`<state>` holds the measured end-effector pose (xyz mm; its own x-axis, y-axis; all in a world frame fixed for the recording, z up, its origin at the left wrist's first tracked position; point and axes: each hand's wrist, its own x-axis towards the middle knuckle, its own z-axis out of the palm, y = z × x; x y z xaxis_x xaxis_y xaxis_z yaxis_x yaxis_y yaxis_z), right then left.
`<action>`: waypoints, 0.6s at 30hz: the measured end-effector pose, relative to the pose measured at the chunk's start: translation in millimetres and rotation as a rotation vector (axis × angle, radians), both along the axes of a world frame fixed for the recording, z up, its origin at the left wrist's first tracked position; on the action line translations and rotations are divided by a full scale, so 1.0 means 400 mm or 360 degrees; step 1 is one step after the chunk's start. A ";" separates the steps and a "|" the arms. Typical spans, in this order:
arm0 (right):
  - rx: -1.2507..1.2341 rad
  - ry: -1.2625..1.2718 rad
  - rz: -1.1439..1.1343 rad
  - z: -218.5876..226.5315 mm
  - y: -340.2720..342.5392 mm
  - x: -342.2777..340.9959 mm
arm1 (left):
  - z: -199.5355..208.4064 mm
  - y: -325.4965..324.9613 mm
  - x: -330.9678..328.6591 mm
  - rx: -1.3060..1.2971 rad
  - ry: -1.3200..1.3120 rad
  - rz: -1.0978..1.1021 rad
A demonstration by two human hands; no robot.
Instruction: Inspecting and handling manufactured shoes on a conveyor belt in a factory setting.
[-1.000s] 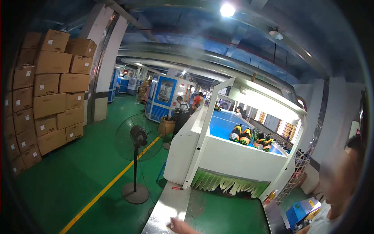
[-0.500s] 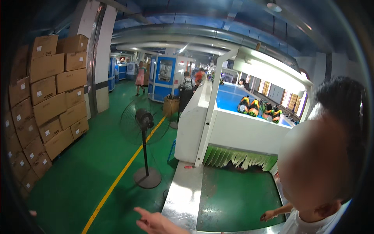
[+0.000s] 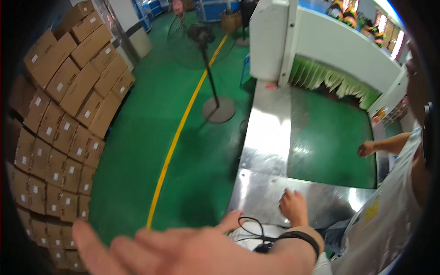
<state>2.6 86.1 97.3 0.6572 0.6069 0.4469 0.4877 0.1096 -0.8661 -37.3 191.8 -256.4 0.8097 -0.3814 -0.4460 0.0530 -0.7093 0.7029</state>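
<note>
My left hand, partly covered from below, shows stretched fingers beside a loop of black cable over white cloth. Over the near metal ledge is my right hand, its fingers loosely bent and apart, with nothing visible in them. A large blurred hand crosses the lower edge close to the camera, fingers spread leftward. It seems to be another person's and hides part of both my arms. A black wristband shows where the arms overlap; I cannot tell which wrist wears it.
A co-worker's hand hangs over the green surface framed by metal. Beyond it stands a white machine with strip curtains and orange-and-black items on top. A pedestal fan and stacked cartons stand left.
The view has tilted down, so the cartons, fan and machine sit higher in the picture. The large blurred hand now fills the lower edge, and my hands and the near ledge show.
</note>
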 end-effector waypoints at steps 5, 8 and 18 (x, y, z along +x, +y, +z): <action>-0.0133 -0.0058 -0.0235 -0.010 -0.037 0.033 | -0.017 0.024 -0.062 -0.0230 0.0101 0.0296; -0.0210 -0.0123 -0.0398 0.026 -0.056 0.092 | -0.014 0.024 -0.059 -0.0077 0.0197 0.0350; -0.0482 -0.0550 -0.0389 0.093 -0.068 0.094 | -0.086 0.030 -0.039 0.0169 0.0230 0.0099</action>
<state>40.2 59.0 134.6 0.6410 0.5898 0.4912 0.7309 -0.2736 -0.6252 -52.8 203.8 -290.7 0.7549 -0.2770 -0.5944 0.1942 -0.7713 0.6061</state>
